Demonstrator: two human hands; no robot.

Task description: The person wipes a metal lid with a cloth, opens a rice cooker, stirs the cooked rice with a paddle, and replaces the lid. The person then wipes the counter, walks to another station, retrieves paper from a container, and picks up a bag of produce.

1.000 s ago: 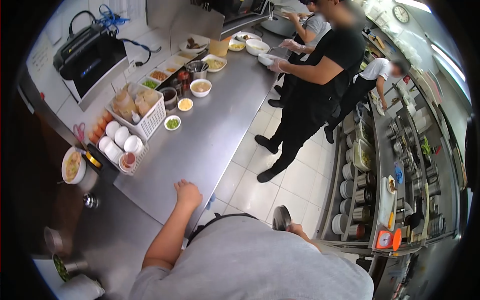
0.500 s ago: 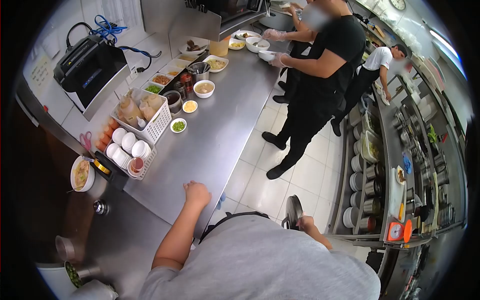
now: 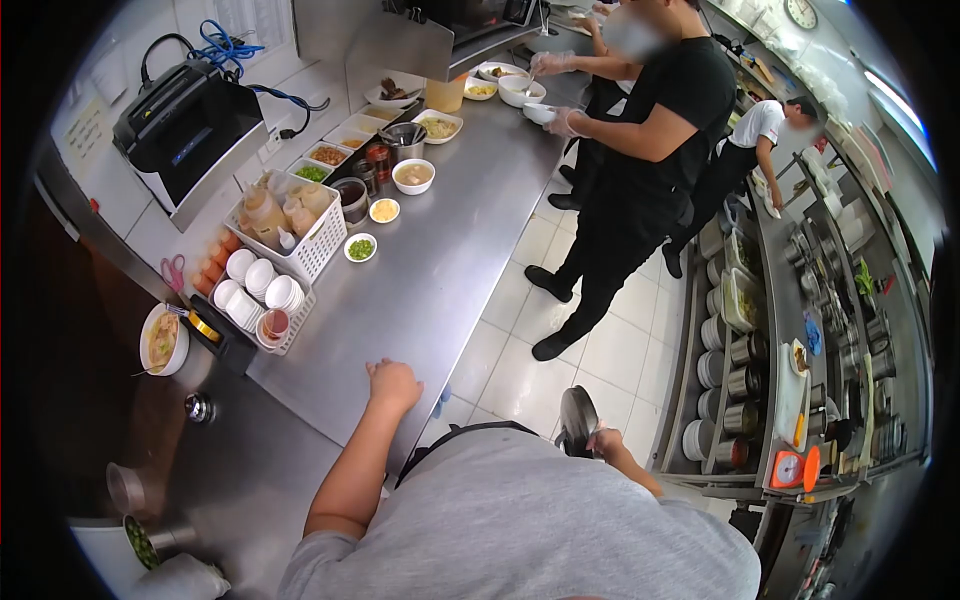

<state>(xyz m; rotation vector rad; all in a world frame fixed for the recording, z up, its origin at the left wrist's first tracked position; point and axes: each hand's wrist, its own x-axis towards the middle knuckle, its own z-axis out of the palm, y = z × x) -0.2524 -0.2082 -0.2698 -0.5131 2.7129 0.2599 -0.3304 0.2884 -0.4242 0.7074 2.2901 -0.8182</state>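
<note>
My left hand [image 3: 393,385] rests on the steel counter [image 3: 340,345] near its front edge, with its fingers curled in and nothing seen in them. Down at my right side, away from the counter, my right hand [image 3: 606,441] is closed on a round dark disc [image 3: 577,415] with a lighter rim. The disc hangs tilted above the tiled floor, and its exact kind is unclear. Ahead of my left hand stand a small bowl of chopped green onion [image 3: 360,248], a small bowl of yellow bits [image 3: 384,210] and a bowl of soup [image 3: 413,177].
White baskets hold squeeze bottles [image 3: 265,215] and white lids [image 3: 285,292]. A noodle bowl [image 3: 164,340] stands at left, a printer [image 3: 190,140] above. A gloved co-worker [image 3: 640,170] holds a bowl; another person [image 3: 750,150] leans over the right-hand shelving [image 3: 775,300].
The disc in my right hand has turned slightly, and its flat face shows more. My left hand stays on the counter. The view has shifted slightly.
</note>
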